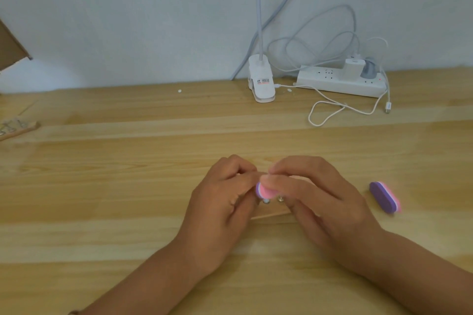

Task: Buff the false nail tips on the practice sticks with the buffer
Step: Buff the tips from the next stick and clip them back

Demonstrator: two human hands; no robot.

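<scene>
My right hand grips a small pink and purple buffer, its rounded end showing between the two hands. My left hand has its fingers curled, pinching something small at the buffer's end; the nail tip itself is hidden by my fingers. Beneath my hands lies a wooden holder with two metal clips showing at its top. A second purple and pink buffer lies on the wooden table to the right of my right hand.
A white clip lamp base and a white power strip with a plugged charger and loose cable stand at the back by the wall. Another wooden holder with clips lies at the left edge.
</scene>
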